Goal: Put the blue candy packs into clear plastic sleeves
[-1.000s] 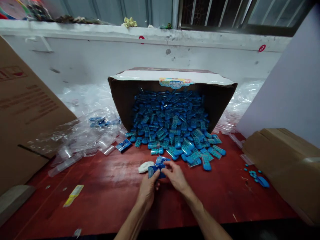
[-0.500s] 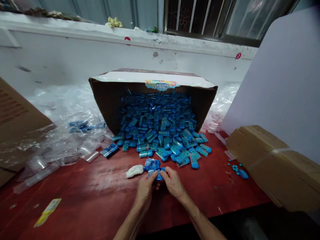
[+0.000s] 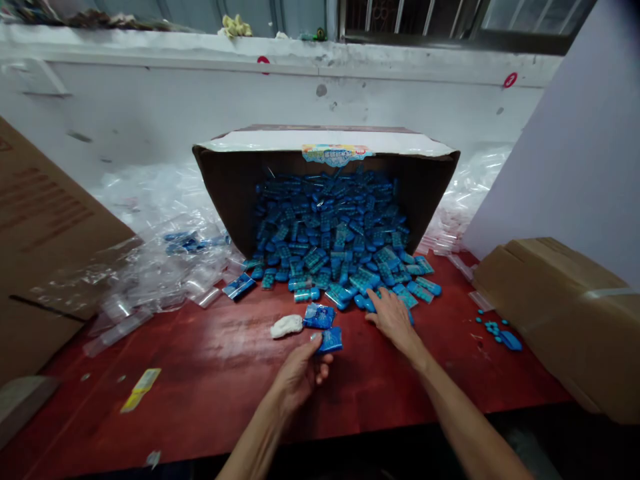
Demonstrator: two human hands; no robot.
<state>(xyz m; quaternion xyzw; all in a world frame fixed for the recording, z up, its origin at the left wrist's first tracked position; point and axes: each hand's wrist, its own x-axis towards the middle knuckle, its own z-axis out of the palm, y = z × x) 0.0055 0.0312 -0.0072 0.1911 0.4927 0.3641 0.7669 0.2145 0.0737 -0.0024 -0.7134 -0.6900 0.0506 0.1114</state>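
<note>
My left hand [image 3: 299,375] pinches a blue packet [image 3: 331,340] at its left end, above the red table. Just behind that packet lies another blue packet [image 3: 319,316], with a white crumpled piece [image 3: 287,327] to its left. My right hand [image 3: 393,317] reaches over the front edge of a heap of small blue packs [image 3: 325,233], fingers spread and touching the nearest ones. Whether it grips any pack cannot be made out. The heap spills from an open cardboard box [image 3: 220,200] lying on its side.
Clear plastic sleeves [image 3: 150,267] pile up left of the box, near a large carton [image 3: 50,247]. At the right stand a brown carton [image 3: 560,320] and some loose blue bits [image 3: 493,327]. A yellow strip [image 3: 141,390] lies on the red table [image 3: 210,400] at front left.
My right hand has let go of the blue packet and moved right and forward to the heap. My left hand keeps the packet. The view has shifted slightly.
</note>
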